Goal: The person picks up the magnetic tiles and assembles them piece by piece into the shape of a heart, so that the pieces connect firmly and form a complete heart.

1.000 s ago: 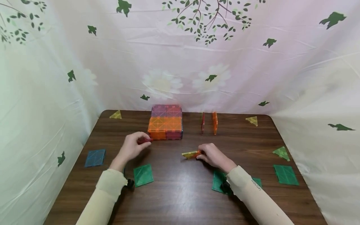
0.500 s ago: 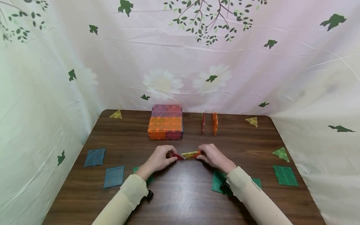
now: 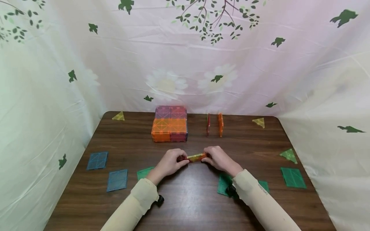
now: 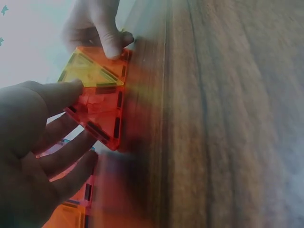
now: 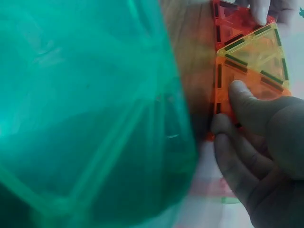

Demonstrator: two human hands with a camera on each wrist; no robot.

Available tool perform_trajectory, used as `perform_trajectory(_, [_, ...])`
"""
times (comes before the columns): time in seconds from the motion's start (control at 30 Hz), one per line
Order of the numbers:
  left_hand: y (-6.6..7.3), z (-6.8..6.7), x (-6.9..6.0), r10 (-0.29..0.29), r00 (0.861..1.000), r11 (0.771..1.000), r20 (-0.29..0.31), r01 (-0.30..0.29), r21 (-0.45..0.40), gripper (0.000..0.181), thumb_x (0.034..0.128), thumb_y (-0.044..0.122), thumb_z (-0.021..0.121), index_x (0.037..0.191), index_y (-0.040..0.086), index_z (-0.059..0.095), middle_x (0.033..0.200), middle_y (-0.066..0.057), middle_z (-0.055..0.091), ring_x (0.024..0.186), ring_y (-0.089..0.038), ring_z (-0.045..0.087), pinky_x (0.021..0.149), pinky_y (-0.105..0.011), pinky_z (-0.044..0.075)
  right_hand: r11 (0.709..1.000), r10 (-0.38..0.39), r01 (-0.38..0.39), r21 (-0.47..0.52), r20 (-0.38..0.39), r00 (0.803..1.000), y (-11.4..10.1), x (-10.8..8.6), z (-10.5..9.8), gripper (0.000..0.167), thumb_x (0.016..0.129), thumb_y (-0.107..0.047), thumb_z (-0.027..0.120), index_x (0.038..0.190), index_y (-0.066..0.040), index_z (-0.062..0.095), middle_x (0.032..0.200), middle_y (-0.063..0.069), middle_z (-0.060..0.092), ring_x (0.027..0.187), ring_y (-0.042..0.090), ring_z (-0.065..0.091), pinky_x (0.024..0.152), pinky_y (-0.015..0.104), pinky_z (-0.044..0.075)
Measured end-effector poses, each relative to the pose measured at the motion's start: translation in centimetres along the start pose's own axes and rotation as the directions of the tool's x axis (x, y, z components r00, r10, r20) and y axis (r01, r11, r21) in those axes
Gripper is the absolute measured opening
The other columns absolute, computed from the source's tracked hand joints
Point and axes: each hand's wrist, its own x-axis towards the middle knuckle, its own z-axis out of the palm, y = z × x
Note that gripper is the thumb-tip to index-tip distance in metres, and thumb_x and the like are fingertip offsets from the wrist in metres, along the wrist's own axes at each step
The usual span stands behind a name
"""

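My left hand point(image 3: 170, 162) pinches a red triangular magnetic tile point(image 4: 102, 111) between thumb and fingers, low over the middle of the table. An orange magnetic tile point(image 5: 261, 85) that looks triangular is pinched in my right hand point(image 3: 220, 159). Between the two sits a yellow triangular magnetic tile point(image 5: 256, 51), edge to edge with both, so the three form one upright strip. In the left wrist view its lower edge is at or close to the tabletop. My fingers cover parts of the red and orange tiles.
Behind the hands stands a box point(image 3: 170, 125) of orange, red and purple tiles. Right of it, a red tile point(image 3: 208, 125) and an orange tile point(image 3: 221, 125) stand upright. Blue squares point(image 3: 117, 180), green squares point(image 3: 293, 177) and small triangles point(image 3: 288, 156) lie toward the sides.
My left hand has moved right from beside the box, bringing the red tile against the yellow one. The right hand has stayed in place with the orange and yellow tiles.
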Motion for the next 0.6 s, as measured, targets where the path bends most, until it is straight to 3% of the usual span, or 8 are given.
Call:
perform_trajectory(0.17, [0.6,-0.1,0.4,0.065,0.998,0.995,-0.019,-0.063,0.083,0.005,0.0925,0.020,0.083,0.091,0.017,0.079,0.088,0.005,0.072,0.078,-0.013,0.067,0.071,-0.029,0.055,0.997,0.012,-0.009,-0.078,0.050,0.999,-1.3,-0.3,-0.5,0.027,0.099,-0.024,0.076,0.079,-0.018,0.059,0.067,-0.009,0.052,0.058,0.004,0.047,0.056,0.024,0.044])
perform_trajectory(0.33, [1.0,-0.4,0.5,0.067,0.998,0.994,0.005,-0.068,0.088,0.005,0.0934,0.021,0.083,0.097,0.017,0.082,0.092,0.005,0.074,0.080,-0.013,0.069,0.072,-0.029,0.056,0.988,-0.033,0.044,-0.147,0.072,0.997,-2.5,-0.7,-0.9,0.028,0.101,-0.025,0.074,0.078,-0.019,0.058,0.065,-0.010,0.052,0.056,0.003,0.047,0.055,0.023,0.044])
perform_trajectory(0.5, [1.0,-1.2,0.0,0.019,0.999,1.000,0.036,-0.018,-0.009,0.029,0.0987,0.023,0.077,0.124,0.010,0.074,0.113,-0.005,0.073,0.099,-0.020,0.070,0.086,-0.038,0.059,0.989,-0.076,0.082,-0.121,0.055,0.996,-2.2,-1.9,-1.5,0.032,0.102,-0.024,0.073,0.075,-0.021,0.055,0.065,-0.012,0.050,0.057,0.001,0.046,0.057,0.022,0.044])
perform_trajectory(0.6, [1.0,-2.2,-0.4,-0.014,1.000,0.998,0.008,0.014,-0.067,0.039,0.0994,0.021,0.076,0.135,0.010,0.067,0.124,-0.010,0.069,0.109,-0.026,0.069,0.091,-0.043,0.059,0.996,-0.070,0.070,-0.049,0.002,0.998,-1.4,-3.2,-2.4,0.029,0.102,-0.021,0.073,0.077,-0.020,0.059,0.068,-0.013,0.052,0.058,-0.001,0.046,0.057,0.020,0.047])
